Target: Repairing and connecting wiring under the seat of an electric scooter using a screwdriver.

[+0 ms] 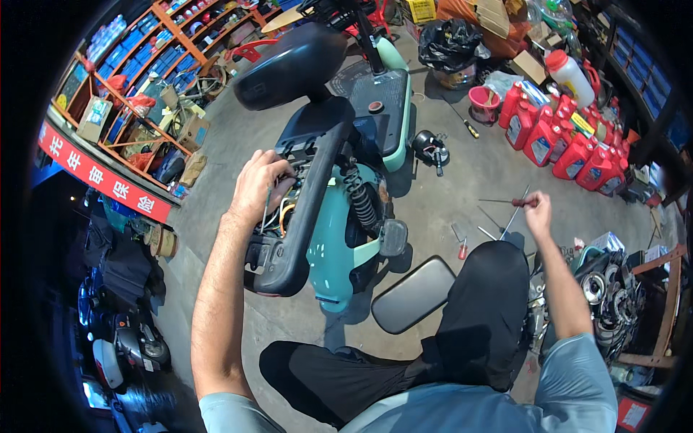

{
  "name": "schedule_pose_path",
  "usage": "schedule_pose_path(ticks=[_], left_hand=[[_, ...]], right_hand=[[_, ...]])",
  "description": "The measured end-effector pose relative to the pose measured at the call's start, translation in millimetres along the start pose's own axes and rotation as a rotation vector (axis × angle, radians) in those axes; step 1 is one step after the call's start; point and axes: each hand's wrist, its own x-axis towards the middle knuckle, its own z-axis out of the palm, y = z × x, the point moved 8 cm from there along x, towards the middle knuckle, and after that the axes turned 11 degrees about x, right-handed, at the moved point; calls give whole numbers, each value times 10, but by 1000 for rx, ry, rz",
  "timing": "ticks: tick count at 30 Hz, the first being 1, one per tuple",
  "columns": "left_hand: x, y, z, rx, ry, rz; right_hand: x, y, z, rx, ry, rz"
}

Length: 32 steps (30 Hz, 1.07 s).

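A mint-green electric scooter (328,245) stands in front of me, its rear turned my way. The long black tray (296,249) at its rear lies uncovered, with orange and dark wires (286,215) inside. My left hand (263,184) reaches over the tray's left side, fingers curled in among the wires; what they pinch is hidden. To the right, my right hand (535,209) is closed on a screwdriver with a dark red handle (520,203), its thin shaft pointing left above the floor. A black seat pad (413,294) lies on the floor between the scooter and my knee.
A red-handled tool (462,251) and metal rods lie near my right knee. Farther off are a yellow-black screwdriver (471,130), a pink bucket (484,103) and several red oil bottles (548,137). Engine parts (606,289) crowd the right; orange shelves (177,36) stand far left.
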Motion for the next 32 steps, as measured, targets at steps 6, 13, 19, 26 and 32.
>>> schedule_pose_path(ticks=[6, 13, 19, 26, 32], left_hand=[[35, 75, 30, 37, -40, 7], [94, 147, -7, 65, -92, 37], [41, 120, -5, 140, -94, 7], [21, 58, 21, 122, -105, -24], [-11, 49, 14, 114, -123, -23]], right_hand=[[-1282, 933, 346, -85, -83, 25], [-1812, 1820, 433, 75, -2, 344], [-1788, 1463, 480, -128, -129, 452], [-2034, 2042, 687, -422, -224, 419], [-2123, 1910, 612, -579, -239, 583]])
